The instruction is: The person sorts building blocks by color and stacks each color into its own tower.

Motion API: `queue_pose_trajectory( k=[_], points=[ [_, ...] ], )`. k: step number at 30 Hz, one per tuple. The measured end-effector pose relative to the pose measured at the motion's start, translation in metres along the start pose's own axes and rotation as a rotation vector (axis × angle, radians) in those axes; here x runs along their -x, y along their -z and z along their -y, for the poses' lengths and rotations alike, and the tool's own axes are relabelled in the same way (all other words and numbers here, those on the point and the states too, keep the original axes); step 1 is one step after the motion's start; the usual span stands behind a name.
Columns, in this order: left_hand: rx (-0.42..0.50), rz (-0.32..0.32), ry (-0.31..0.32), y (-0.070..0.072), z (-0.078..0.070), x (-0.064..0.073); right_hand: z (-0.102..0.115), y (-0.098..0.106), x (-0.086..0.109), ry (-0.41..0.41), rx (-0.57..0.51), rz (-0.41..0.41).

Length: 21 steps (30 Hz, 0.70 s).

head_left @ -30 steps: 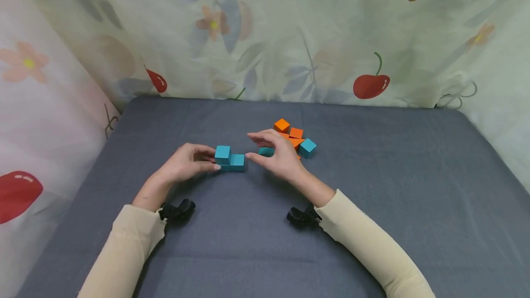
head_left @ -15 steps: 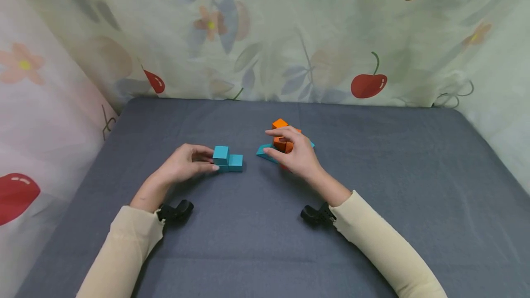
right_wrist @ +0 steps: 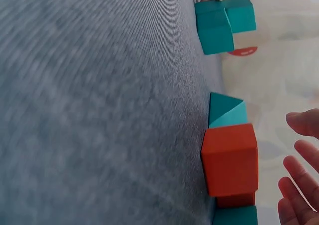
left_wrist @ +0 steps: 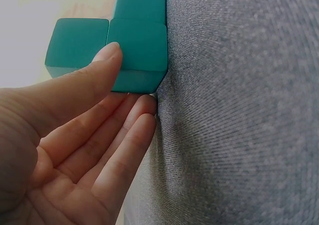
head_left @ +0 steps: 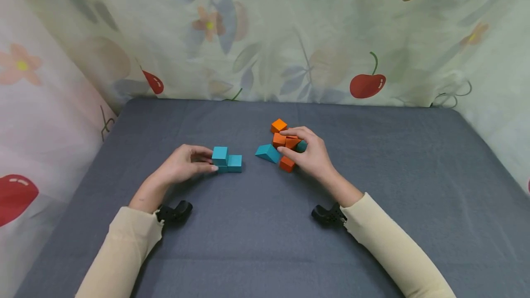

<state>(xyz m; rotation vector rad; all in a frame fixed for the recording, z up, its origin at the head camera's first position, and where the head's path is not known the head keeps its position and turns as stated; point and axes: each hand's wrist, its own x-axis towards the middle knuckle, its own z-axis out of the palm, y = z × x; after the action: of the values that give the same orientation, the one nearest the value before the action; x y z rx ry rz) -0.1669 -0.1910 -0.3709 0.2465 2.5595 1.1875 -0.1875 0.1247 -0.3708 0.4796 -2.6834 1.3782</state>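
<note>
Three blue cubes form a small step: an upper cube (head_left: 220, 155) sits on a lower left cube (left_wrist: 139, 46), with a lower right cube (head_left: 234, 163) beside it. My left hand (head_left: 184, 164) holds the lower left cube, thumb on its near face and fingertips at its side. Above the loose blocks hovers my right hand (head_left: 310, 155), fingers spread and apart from thumb, holding nothing. Nearest to it are an orange cube (head_left: 279, 140), an orange triangular block (head_left: 293, 143) and a partly hidden blue block (head_left: 302, 146).
A blue triangular block (head_left: 267, 152) lies between the step and the pile. One orange cube (head_left: 286, 164) is in front of the pile, another orange cube (head_left: 279, 125) behind it. Grey cloth (head_left: 248, 243) covers the table; a patterned curtain (head_left: 265, 36) hangs behind.
My right hand has moved right, from beside the blue step to over the pile, uncovering the blue triangular block and the front orange cube. The left hand stays at the step.
</note>
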Motion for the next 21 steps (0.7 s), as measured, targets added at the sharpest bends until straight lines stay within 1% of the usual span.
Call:
queue_pose_trajectory(
  k=[8, 12, 18, 21],
  points=[
    [0.007, -0.002, -0.002, -0.001, 0.001, -0.001, -0.009, 0.008, 0.000, 0.001, 0.002, -0.002],
    [0.003, -0.002, -0.002, -0.001, 0.001, -0.001, -0.014, 0.012, 0.001, -0.002, 0.020, 0.014],
    [-0.001, 0.001, -0.009, -0.001, 0.001, -0.001, -0.020, 0.018, 0.002, -0.037, 0.060, 0.043],
    [-0.001, -0.001, -0.014, -0.001, 0.001, -0.001, -0.023, 0.021, 0.002, -0.041, 0.059, 0.063]
  ],
)
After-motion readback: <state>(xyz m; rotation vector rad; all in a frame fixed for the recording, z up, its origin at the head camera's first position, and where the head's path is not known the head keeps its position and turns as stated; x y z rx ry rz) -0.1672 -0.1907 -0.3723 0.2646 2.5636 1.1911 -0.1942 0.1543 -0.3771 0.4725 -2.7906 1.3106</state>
